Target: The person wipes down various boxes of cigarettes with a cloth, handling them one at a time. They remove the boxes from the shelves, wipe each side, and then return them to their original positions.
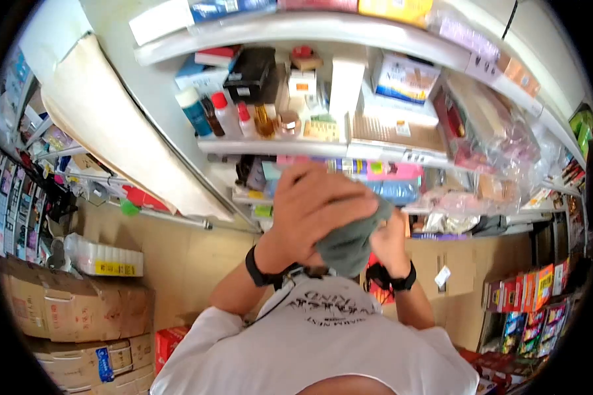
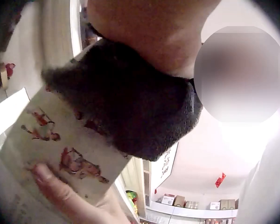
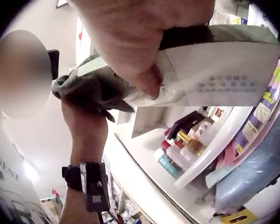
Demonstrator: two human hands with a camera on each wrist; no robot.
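In the head view my left hand (image 1: 319, 207) holds a grey-green cloth (image 1: 350, 245) in front of my chest. Beside it, my right hand (image 1: 390, 242) grips a pale cigarette carton (image 3: 219, 70), which the cloth and hands mostly hide from the head camera. The right wrist view shows the carton's long side with grey printed lines and my right thumb pressed on it. Dark in the left wrist view, the cloth (image 2: 130, 98) lies over the carton's face, which carries small reddish-brown figures.
A shelf (image 1: 277, 148) ahead bears bottles, a black box (image 1: 250, 74) and other boxes. Bagged goods (image 1: 497, 141) hang over its right part. Brown cardboard boxes (image 1: 79, 303) are stacked at left, and colourful packs (image 1: 520, 289) stand at right.
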